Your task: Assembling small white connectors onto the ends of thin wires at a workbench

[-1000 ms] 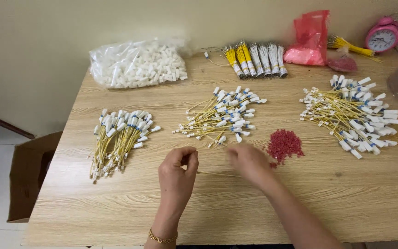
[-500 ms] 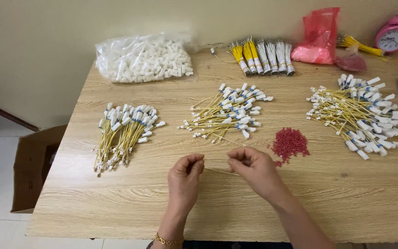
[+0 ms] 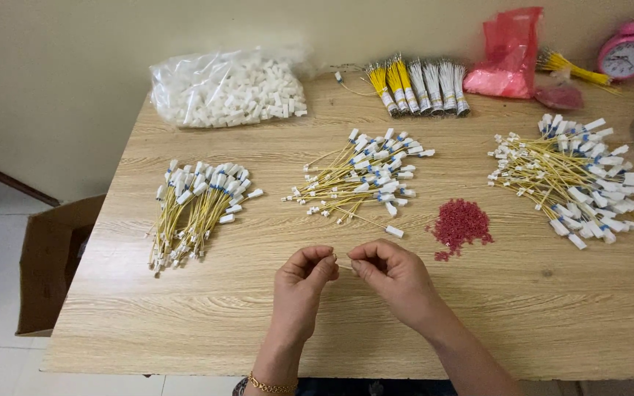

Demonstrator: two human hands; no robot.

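My left hand [image 3: 304,282] and my right hand [image 3: 394,275] meet over the front middle of the wooden table [image 3: 185,308]. Their fingertips are pinched close together on a thin wire [image 3: 343,264]; only a short pale bit of it shows between them. Just beyond the hands lies a middle pile of yellow wires with white connectors [image 3: 365,176]. A small heap of red bits [image 3: 460,224] lies to the right of my right hand. A neater bundle of yellow wires [image 3: 196,205] lies to the left.
A larger wire pile [image 3: 577,183] is at the right. At the back are a clear bag of white connectors [image 3: 229,88], bound wire bundles [image 3: 420,84], a red plastic bag [image 3: 511,55] and a pink alarm clock [image 3: 625,51]. A cardboard box [image 3: 53,257] stands on the floor, left.
Both hands have drawn closer to each other, from apart to fingertips nearly touching. The camera view has shifted slightly; the piles have not moved.
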